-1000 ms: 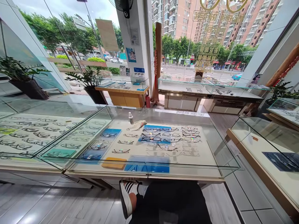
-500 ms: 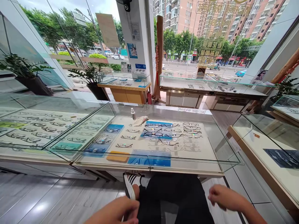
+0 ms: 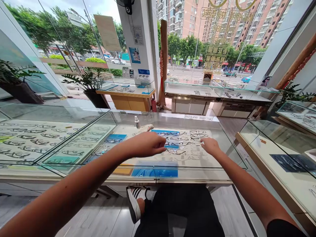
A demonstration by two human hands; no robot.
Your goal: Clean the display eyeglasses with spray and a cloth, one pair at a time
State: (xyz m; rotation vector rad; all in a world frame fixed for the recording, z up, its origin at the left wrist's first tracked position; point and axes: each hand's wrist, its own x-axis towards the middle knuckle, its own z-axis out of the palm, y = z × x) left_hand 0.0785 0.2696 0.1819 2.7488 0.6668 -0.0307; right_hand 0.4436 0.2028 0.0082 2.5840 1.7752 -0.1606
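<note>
My left hand is over the middle of the glass display case, palm down, with its fingers loosely curled and nothing seen in them. It partly covers eyeglasses and a blue sheet beneath the glass. To its right, my right hand is loosely closed beside the right-hand rows of eyeglasses, and no held thing shows. Whether either hand touches the glass, I cannot tell. A small white bottle stands behind my left hand, near a pale cloth.
More glass cases stand at the left and right. An orange block lies near the front of the middle case. My crossed legs are below its front edge. Potted plants and further cases line the windows.
Both hands have risen and reached forward from beside my legs to over the display case. The view has shifted slightly, and the foot with the white shoe sits a little lower.
</note>
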